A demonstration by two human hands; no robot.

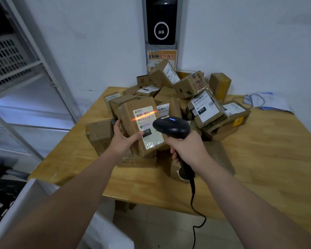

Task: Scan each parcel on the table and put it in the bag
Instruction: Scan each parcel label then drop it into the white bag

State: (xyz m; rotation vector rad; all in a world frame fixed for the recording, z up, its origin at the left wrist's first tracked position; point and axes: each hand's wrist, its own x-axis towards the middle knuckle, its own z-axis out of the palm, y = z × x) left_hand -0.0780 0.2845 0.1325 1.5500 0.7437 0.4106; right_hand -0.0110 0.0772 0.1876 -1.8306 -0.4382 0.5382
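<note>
My left hand (pixel 123 139) grips a brown cardboard parcel (pixel 131 112) by its lower left side, tilted up over the table with its white label facing me. My right hand (pixel 187 150) holds the handle of a black corded barcode scanner (pixel 171 127), its head just right of the label. A red-orange scan line lies across the barcode at the label's top. Behind, a heap of several brown parcels (pixel 187 88) covers the back of the wooden table (pixel 258 159). The white bag (pixel 32 194) stands open at the lower left, below the table's corner.
A white metal shelf rack (pixel 31 72) stands at the left. A wall-mounted black device (pixel 161 22) with a poster hangs behind the heap. Papers and a face mask (pixel 264 102) lie at the table's far right. The scanner's cable (pixel 194 221) dangles off the front edge.
</note>
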